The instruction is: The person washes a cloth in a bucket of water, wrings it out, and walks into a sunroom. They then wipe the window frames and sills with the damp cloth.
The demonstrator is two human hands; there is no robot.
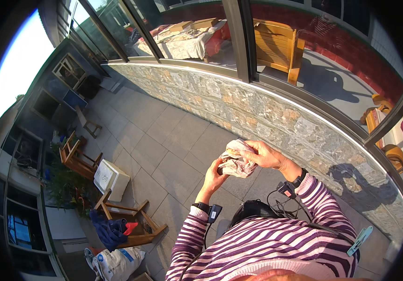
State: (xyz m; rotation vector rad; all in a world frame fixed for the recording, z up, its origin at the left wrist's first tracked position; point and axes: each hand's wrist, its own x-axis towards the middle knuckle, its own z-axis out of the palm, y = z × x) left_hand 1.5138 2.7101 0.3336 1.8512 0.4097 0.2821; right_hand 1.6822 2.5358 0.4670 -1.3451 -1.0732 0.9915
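Note:
A crumpled pale pink cloth is bunched between my two hands, in front of my body and above the paved floor. My left hand grips its lower left side, with the fingertips partly hidden behind the folds. From the upper right, my right hand pinches the cloth between thumb and fingers. A small yellowish patch shows in the folds near my right fingers. Both wrists wear black straps with small cabled boxes.
A low stone wall with framed glass above runs along the right. At left stand a white foam box, a wooden stool with dark blue cloth, a printed white sack and a bench. Cables hang by my wrists.

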